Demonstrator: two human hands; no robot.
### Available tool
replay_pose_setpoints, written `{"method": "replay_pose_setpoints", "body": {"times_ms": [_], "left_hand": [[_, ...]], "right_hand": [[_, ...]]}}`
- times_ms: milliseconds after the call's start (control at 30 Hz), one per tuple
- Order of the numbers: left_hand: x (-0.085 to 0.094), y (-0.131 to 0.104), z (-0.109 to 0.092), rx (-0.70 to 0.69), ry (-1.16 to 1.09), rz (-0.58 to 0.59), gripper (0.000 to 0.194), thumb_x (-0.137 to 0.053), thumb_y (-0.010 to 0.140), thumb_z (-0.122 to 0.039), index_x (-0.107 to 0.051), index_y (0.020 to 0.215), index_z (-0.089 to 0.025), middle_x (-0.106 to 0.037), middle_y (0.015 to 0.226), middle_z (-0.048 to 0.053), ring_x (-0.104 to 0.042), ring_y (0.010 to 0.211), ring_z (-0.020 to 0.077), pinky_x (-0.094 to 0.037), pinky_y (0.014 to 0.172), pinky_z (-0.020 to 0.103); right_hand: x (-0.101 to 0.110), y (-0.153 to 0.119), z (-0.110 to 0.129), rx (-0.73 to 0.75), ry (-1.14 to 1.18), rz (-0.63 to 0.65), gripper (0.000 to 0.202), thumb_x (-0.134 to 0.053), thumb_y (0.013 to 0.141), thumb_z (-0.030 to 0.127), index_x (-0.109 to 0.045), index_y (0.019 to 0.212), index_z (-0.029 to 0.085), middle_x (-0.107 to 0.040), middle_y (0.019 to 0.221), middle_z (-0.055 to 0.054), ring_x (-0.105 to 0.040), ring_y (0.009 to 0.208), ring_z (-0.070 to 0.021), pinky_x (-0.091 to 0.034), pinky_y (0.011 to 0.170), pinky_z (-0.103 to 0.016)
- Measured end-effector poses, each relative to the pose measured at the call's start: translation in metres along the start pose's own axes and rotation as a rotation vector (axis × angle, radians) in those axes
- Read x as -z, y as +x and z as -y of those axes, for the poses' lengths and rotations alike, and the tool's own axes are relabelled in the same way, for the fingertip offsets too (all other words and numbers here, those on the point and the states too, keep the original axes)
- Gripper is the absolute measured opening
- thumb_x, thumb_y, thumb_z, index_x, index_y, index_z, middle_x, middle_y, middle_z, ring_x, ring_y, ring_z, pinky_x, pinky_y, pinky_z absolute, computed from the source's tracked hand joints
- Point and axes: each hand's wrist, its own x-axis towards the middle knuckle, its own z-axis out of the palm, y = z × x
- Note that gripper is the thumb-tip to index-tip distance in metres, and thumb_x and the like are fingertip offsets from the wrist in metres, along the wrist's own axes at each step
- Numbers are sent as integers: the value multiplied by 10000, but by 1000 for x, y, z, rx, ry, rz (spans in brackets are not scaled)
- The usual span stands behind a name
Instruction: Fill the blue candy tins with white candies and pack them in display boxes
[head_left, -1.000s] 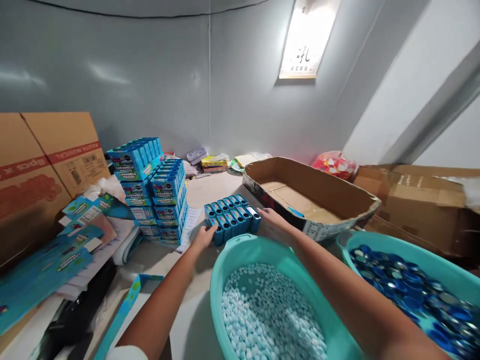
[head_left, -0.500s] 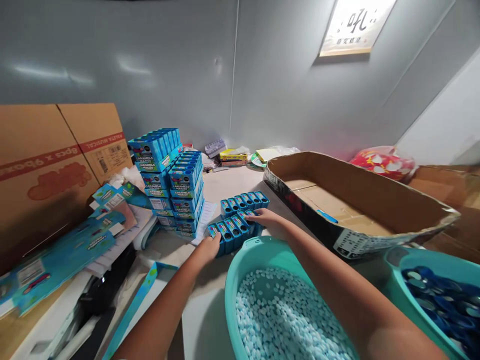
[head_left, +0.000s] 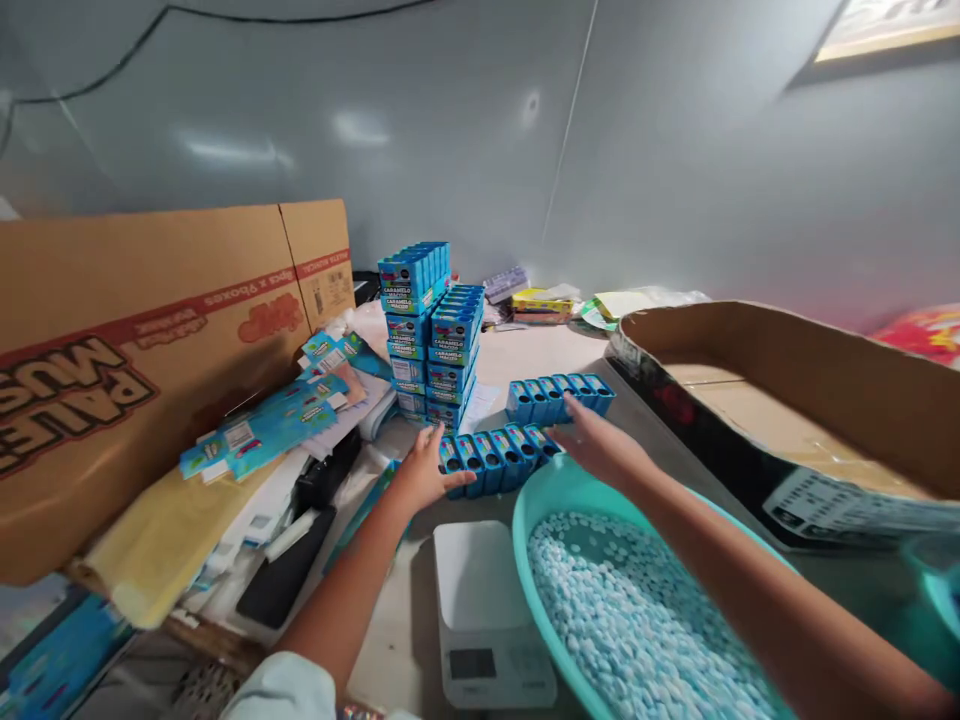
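Observation:
Two rows of small blue plastic containers with dark round openings stand on the table, a front row [head_left: 491,460] and a back row [head_left: 561,396]. My left hand [head_left: 422,472] is open at the front row's left end, thumb and fingers spread. At the other end, my right hand [head_left: 600,440] is open too, its fingers stretched out over the right ends of the rows. Whether either hand touches a container, I cannot tell. Under my right forearm is a turquoise basin [head_left: 527,520] of pale blue and white candies [head_left: 637,610].
Behind my left hand rises a stack of blue boxes [head_left: 431,350]. A white kitchen scale [head_left: 480,580] lies left of the basin. A large brown carton [head_left: 187,290] and flattened blue packaging [head_left: 285,415] are at left. An open cardboard tray [head_left: 690,450] occupies the right.
My view has turned left, bringing the scale into sight. Both hands, earlier at the ends of the front row with fingers on it, now have their fingers spread.

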Motion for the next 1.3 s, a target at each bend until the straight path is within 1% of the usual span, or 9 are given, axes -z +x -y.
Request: {"method": "replay_pose_setpoints", "body": {"times_ms": [67, 167, 300, 400, 533, 733, 867, 1067, 1300], "left_hand": [[0, 4, 0, -79, -39, 29, 1064, -879, 683, -414, -356, 1577, -170, -414, 1576, 179, -499, 1408, 338, -436, 1142, 370], [6, 3, 0, -75, -42, 33, 1115, -908, 639, -312, -335, 1581, -149, -486, 1478, 200, -539, 1354, 364, -465, 1122, 413], [27, -29, -5, -151, -101, -189, 1041, -910, 640, -320, -390, 1533, -195, -525, 1420, 164, -529, 1357, 344, -442, 1157, 445], [37, -67, -13, -227, -191, -334, 959, -888, 683, -362, -405, 1504, -252, -534, 1422, 123, -549, 1331, 307, -480, 1126, 440], [12, -104, -26, -272, -240, -165, 916, -907, 670, -338, -450, 1461, -269, -530, 1438, 113, -544, 1340, 299, -471, 1142, 443], [-38, -104, -4, -359, -376, -41, 1086, -874, 709, -539, -270, 1570, -270, -395, 1521, 191, -471, 1404, 357, -471, 1131, 516], [-22, -103, 15, -434, -561, -155, 1068, -736, 785, -703, -158, 1617, -364, -265, 1584, 175, -464, 1410, 342, -495, 1104, 515], [27, -102, 28, -364, -516, -632, 325, -544, 1016, -414, -723, 1216, -231, -580, 1271, 105, -644, 1115, 209, -579, 942, 356], [30, -105, 43, -277, -516, -661, 242, -585, 992, -348, -751, 1025, -176, -660, 1041, 62, -691, 895, 143, -593, 809, 284]], "right_hand": [[20, -48, -7, 203, 29, -225, 644, -551, 1000, 390, -356, 1571, 164, -647, 1357, -187, -628, 1245, -355, -494, 1059, -454], [44, -123, -19, 293, 10, -413, 616, -501, 1022, 465, -369, 1568, 213, -703, 1261, -141, -691, 1140, -308, -538, 1008, -417], [50, -173, -16, 77, -123, -200, 438, -564, 1001, 396, -592, 1392, 201, -740, 1166, -119, -717, 1049, -294, -563, 917, -403], [42, -159, -1, -80, -310, 151, 292, -620, 988, 320, -710, 1208, 149, -728, 1197, -145, -676, 1127, -334, -518, 979, -427], [16, -116, 21, -135, -303, 356, 572, -630, 1001, 290, -467, 1522, 120, -612, 1394, -196, -613, 1243, -352, -473, 1045, -433], [-39, -93, 33, -174, -282, 701, 1366, -1052, 412, 403, -401, 1585, 149, -315, 1598, -293, -474, 1342, -548, -474, 1061, -610], [-48, -107, 32, -103, -339, 774, 1254, -1004, 549, 475, -389, 1588, 138, -254, 1603, -280, -363, 1430, -541, -410, 1148, -579], [-39, -123, 42, -72, -388, 815, 932, -867, 787, 368, -408, 1556, 110, -408, 1511, -242, -577, 1271, -420, -529, 1023, -473], [-43, -125, 55, -104, -438, 798, 781, -822, 832, 356, -474, 1468, 67, -492, 1437, -254, -658, 1138, -387, -551, 904, -407]]}}
